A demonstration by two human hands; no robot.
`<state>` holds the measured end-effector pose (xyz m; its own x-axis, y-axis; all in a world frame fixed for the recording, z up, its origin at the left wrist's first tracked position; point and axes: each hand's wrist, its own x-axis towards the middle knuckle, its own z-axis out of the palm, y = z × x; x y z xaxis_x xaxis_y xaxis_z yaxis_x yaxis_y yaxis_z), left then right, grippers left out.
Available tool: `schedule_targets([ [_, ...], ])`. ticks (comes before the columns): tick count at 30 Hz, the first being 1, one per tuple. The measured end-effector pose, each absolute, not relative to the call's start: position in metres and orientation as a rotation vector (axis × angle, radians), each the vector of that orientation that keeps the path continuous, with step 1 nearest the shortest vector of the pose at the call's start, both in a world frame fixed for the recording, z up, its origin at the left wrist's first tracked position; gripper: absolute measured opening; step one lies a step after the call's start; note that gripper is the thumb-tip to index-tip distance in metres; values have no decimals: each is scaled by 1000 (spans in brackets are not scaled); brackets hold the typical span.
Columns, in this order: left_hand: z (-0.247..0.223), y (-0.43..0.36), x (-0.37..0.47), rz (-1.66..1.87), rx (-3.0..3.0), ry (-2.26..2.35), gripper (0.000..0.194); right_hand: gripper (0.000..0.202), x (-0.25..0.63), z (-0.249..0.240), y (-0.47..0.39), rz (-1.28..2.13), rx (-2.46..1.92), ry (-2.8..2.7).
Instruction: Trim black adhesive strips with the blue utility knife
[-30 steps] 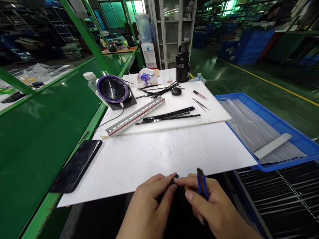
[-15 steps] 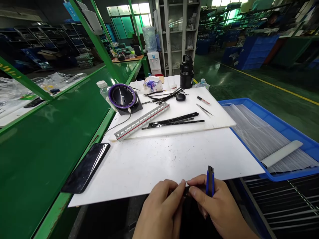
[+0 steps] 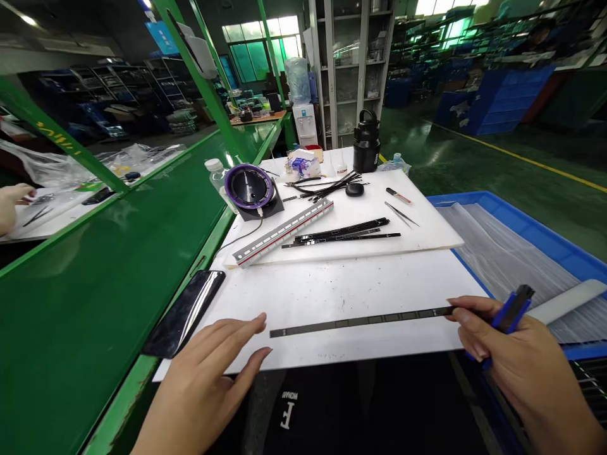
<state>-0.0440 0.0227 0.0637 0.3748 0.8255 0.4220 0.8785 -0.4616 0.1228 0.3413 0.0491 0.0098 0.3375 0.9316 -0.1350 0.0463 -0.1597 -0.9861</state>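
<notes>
Strip point(image 3: 360, 321) extends over the surface point(image 3: 341, 284), nearside of the foam board point(image 3: 436, 237). Right hand point(image 3: 516, 357) pinches one end, also gripping a knife point(image 3: 513, 311); left hand point(image 3: 208, 373), parted and empty, beside the other. Judgement: keep strip straight, knife clear of it.

A factory workshop: loaded racks point(image 3: 102, 95) fill the upper left, a green metal post point(image 3: 215, 107) slants beyond the white surface point(image 3: 403, 278), blue crates point(image 3: 515, 101) stand upper right, and a yellow line point(image 3: 516, 157) crosses the glossy green floor point(image 3: 450, 167).
</notes>
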Motion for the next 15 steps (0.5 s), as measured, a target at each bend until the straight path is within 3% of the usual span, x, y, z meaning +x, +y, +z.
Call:
schedule_targets([
  [10,59,32,-37,-697,-2659,-1494,35,44,337,6,54,1094,-1451,-921],
  [15,64,37,-48,-704,-2607,-1431,28,50,329,14,61,914,-1571,-1098],
])
